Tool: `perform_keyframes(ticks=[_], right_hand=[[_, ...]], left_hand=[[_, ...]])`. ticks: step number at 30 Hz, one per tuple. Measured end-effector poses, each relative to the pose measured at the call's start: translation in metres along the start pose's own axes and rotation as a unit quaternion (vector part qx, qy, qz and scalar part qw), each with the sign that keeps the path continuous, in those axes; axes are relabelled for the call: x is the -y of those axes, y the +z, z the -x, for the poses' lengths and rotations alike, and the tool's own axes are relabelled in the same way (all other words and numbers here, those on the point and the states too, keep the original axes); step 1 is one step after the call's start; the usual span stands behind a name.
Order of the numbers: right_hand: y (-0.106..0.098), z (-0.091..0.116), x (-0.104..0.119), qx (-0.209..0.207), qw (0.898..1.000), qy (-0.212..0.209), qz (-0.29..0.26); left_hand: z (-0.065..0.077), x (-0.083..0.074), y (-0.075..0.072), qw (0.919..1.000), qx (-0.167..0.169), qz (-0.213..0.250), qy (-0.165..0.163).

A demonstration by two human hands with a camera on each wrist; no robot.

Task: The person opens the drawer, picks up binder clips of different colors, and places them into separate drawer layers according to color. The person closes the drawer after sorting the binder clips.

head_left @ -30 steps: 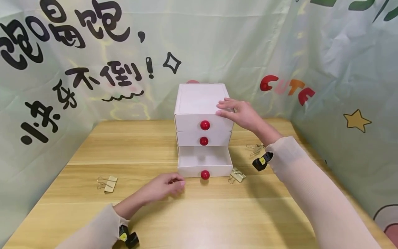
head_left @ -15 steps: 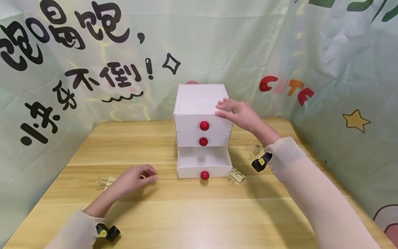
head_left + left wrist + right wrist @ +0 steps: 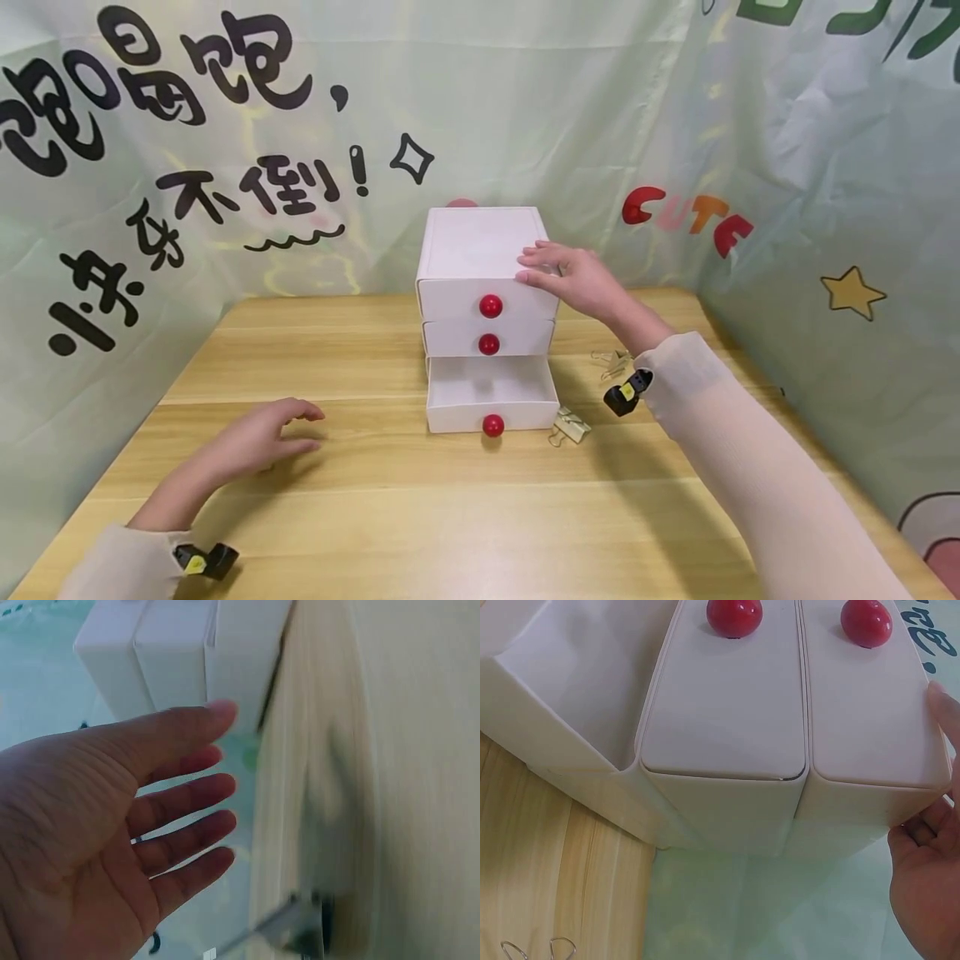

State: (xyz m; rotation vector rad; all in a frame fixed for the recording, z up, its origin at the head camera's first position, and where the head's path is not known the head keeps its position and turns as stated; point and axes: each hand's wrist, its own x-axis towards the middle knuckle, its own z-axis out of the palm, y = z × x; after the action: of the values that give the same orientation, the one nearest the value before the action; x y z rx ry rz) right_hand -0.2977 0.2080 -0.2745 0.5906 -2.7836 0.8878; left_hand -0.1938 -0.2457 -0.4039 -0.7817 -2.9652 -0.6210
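A white three-drawer box [image 3: 483,242] with round red knobs stands on the table. Its lowest drawer [image 3: 492,418] is pulled out, its inside bare; the upper two are closed. My right hand [image 3: 573,279] rests on the box's top right front corner, fingers lightly bent and thumb at the front edge. Low over the left of the table hovers my left hand [image 3: 251,442], thumb and fingers apart, holding nothing. Beneath it in the left wrist view lies a blurred binder clip [image 3: 300,930], which the hand hides from the head view.
One pale binder clip [image 3: 572,426] lies by the open drawer's right front corner. Another binder clip [image 3: 615,363] is farther right, partly behind the right wrist. A printed cloth backdrop [image 3: 525,100] surrounds the wooden table [image 3: 480,533] at the back and sides.
My left hand has moved left from beside the open drawer to over the left binder clip, its fingers spreading apart. The right hand has stayed on the box.
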Motion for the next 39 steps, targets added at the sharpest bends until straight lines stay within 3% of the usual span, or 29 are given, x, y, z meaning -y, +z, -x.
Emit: perform_keyframes(ticks=[10, 16, 26, 33, 39], right_hand=[[0.001, 0.0, 0.0, -0.001, 1.0, 0.003, -0.003], [0.001, 0.0, 0.001, -0.001, 1.0, 0.001, -0.002], [0.001, 0.0, 0.0, -0.006, 1.0, -0.009, -0.003], [0.002, -0.001, 0.0, -0.007, 1.0, -0.013, -0.004], [0.002, 0.0, -0.002, -0.011, 1.0, -0.01, -0.008]], left_hand=[[0.029, 0.038, -0.005, 0.9992, 0.019, -0.035, 0.0], [0.034, 0.049, -0.003, 0.9988, 0.035, -0.024, -0.024], [0.025, 0.047, -0.003, 0.9975, 0.043, -0.03, -0.046], [0.016, 0.04, -0.002, 0.9965, 0.028, -0.033, -0.072], [0.003, 0.027, -0.004, 0.9977, 0.019, -0.012, -0.064]])
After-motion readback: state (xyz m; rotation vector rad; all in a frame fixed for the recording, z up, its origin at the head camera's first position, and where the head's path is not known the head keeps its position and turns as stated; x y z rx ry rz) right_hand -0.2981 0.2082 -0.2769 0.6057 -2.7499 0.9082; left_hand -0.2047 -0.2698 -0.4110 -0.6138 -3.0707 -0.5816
